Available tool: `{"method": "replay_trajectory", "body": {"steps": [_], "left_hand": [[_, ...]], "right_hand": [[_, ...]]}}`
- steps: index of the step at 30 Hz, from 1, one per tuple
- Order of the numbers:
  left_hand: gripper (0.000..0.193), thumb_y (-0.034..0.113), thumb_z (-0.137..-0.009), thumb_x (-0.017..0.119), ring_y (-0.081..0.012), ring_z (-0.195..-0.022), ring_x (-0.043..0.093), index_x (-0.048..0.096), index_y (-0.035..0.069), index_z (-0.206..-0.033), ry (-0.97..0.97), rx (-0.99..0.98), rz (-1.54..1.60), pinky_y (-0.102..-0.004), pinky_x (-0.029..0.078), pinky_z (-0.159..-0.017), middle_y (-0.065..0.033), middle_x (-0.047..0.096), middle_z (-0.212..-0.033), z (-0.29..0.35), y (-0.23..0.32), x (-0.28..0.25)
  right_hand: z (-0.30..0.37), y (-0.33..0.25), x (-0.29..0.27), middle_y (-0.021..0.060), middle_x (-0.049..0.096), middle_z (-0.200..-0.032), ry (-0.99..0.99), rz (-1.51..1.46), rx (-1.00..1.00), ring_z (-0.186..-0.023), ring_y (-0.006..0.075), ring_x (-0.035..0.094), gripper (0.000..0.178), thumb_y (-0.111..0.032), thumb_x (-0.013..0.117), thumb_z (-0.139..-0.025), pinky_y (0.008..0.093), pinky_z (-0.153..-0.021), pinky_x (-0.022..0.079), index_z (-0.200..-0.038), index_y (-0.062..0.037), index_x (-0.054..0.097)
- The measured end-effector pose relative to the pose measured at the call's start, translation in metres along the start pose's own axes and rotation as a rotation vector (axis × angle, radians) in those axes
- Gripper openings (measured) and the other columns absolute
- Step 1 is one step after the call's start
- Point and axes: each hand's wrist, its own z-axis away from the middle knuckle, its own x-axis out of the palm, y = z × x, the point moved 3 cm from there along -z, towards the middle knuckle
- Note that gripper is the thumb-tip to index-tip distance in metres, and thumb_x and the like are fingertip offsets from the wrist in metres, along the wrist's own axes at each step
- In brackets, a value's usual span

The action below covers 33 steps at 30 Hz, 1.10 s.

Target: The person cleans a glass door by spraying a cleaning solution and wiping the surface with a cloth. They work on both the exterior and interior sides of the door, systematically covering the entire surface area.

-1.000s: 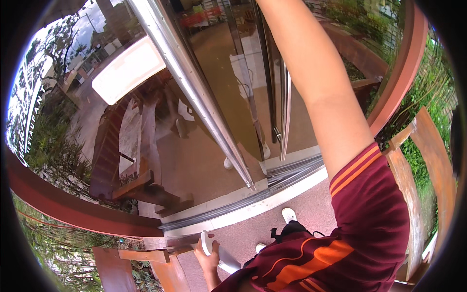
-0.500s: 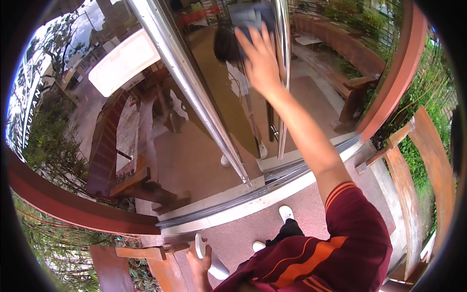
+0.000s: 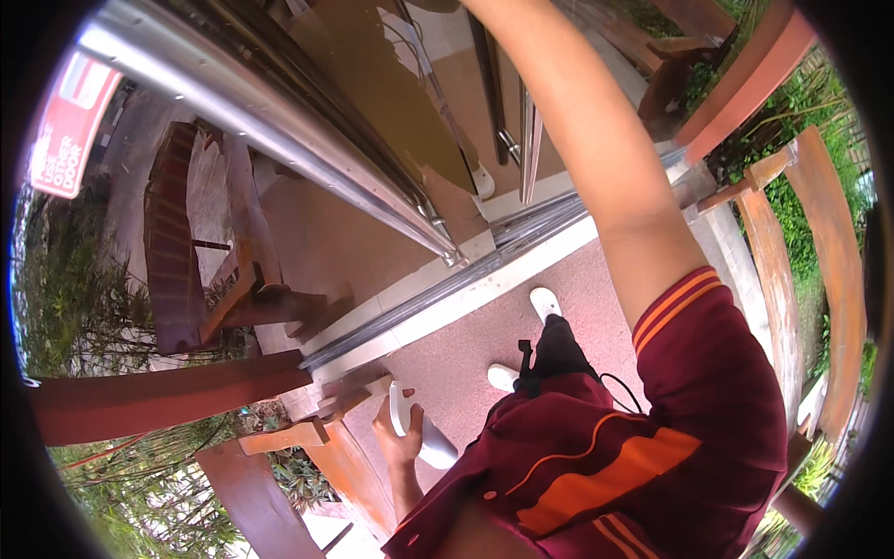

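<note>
Head view: our left grip (image 3: 399, 440) is wrapped around the upper end of a white, plastic-looking spray bottle (image 3: 436, 448), above pinkish-red floor (image 3: 442, 368). Probably light, stiff, slick if wet; we'd grasp it there. Right grip is out of frame, can't tell its state. Tall reflective glass door (image 3: 307, 214) ahead, brown wooden bench (image 3: 833, 270) right.

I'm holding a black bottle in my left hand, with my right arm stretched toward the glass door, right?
Not black: the head view shows the bottle is white. Your left hand does hold it, your right arm stretched toward the glass door.
</note>
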Motion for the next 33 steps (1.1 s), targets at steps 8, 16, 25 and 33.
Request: {"method": "replay_trajectory", "body": {"steps": [8,16,25,33], "left_hand": [[0.028,0.006,-0.08,0.069,-0.0212,-0.071,0.071,0.073,0.0,-0.107,-0.03,-0.02,-0.079,-0.0346,0.057,-0.067,-0.0133,0.074,-0.084,-0.018,0.0,-0.016],[0.03,0.009,-0.078,0.072,-0.0241,-0.073,0.073,0.073,-0.002,-0.106,-0.014,-0.056,-0.172,-0.036,0.059,-0.069,-0.0156,0.076,-0.089,-0.007,0.0,-0.017],[0.03,0.013,-0.079,0.072,-0.0219,-0.071,0.073,0.073,0.003,-0.108,-0.001,-0.048,-0.05,-0.0349,0.058,-0.067,-0.012,0.075,-0.082,0.017,-0.001,-0.012],[0.03,0.009,-0.08,0.07,-0.0233,-0.072,0.073,0.072,0.002,-0.109,-0.057,-0.015,0.002,-0.0354,0.058,-0.067,-0.0157,0.075,-0.087,0.012,-0.022,-0.016]], "right_hand": [[0.241,-0.022,-0.012,0.013,0.053,-0.137,-0.309,-0.073,0.366,-0.145,0.0478,0.032,0.066,-0.001,0.067,-0.078,0.0631,-0.116,0.032,-0.14,-0.0206,0.06],[0.436,-0.048,-0.031,0.0121,0.054,-0.145,-0.678,-0.113,0.409,-0.149,0.0446,0.03,0.053,-0.005,0.065,-0.081,0.0668,-0.119,0.025,-0.13,-0.0222,0.068],[0.15,-0.012,-0.007,0.0156,0.051,-0.147,-0.124,-0.174,0.385,-0.139,0.0516,0.041,0.071,0.014,0.057,-0.072,0.0485,-0.109,0.045,-0.137,-0.0142,0.064],[0.072,-0.015,-0.013,0.0245,0.031,-0.163,-0.097,-0.093,0.172,-0.151,0.0505,0.023,0.075,0.009,0.054,-0.082,0.056,-0.125,0.019,-0.154,-0.0083,0.044]]}}
